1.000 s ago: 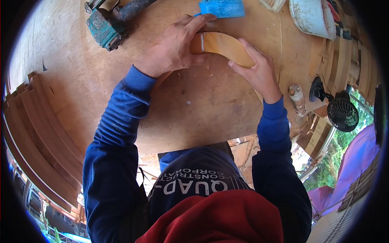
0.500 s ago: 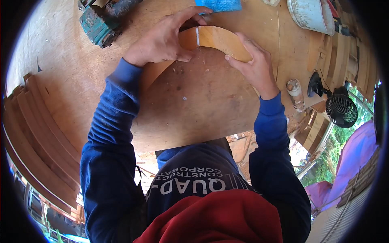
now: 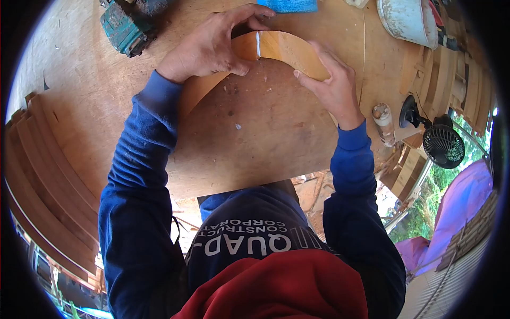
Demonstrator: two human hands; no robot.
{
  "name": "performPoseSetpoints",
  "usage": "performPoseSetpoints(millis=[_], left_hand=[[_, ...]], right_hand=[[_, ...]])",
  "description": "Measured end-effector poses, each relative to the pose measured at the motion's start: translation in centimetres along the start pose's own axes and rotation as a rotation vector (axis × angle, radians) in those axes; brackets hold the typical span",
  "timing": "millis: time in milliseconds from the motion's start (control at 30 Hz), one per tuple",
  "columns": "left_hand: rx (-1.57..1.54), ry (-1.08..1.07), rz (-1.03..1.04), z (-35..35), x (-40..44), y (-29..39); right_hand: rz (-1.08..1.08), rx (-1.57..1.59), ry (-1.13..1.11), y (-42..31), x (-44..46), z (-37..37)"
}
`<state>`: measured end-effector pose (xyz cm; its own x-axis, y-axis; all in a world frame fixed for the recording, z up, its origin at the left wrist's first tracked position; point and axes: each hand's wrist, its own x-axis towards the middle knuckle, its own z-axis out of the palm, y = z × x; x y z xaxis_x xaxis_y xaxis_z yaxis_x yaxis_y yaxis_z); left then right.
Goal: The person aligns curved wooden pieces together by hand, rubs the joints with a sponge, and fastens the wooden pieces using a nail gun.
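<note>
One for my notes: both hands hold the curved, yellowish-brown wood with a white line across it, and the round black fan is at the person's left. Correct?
Wrong side: the head view shows the round black fan at the person's right. The left hand and right hand do hold the curved, yellowish-brown wood.

The curved, flat-faced wooden piece (image 3: 293,49) at upper centre is honey-yellow, crossed by one white stripe (image 3: 258,43). The broad plywood tabletop (image 3: 265,133) is tan, flecked with dark specks. At upper left, the boxy metal power tool (image 3: 119,27) is teal with dark, grimy patches; the long curved wooden boards (image 3: 56,175) at left are reddish brown. The small plastic desk fan (image 3: 444,143) at right is black, the draped sheet (image 3: 458,199) below it purple.
</note>
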<state>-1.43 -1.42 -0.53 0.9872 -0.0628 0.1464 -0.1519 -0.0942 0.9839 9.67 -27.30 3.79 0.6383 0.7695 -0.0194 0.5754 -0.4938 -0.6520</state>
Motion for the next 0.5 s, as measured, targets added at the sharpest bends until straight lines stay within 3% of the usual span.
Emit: performPoseSetpoints(millis=[433,500], left_hand=[[0.061,0.006,-0.043,0.41,0.01,0.68],[0.060,0.026,0.043,0.44,-0.11,0.34]], right_hand=[[-0.057,-0.035,0.041,0.27,-0.01,0.43],[-0.068,-0.040,0.048,0.57,-0.02,0.48]])
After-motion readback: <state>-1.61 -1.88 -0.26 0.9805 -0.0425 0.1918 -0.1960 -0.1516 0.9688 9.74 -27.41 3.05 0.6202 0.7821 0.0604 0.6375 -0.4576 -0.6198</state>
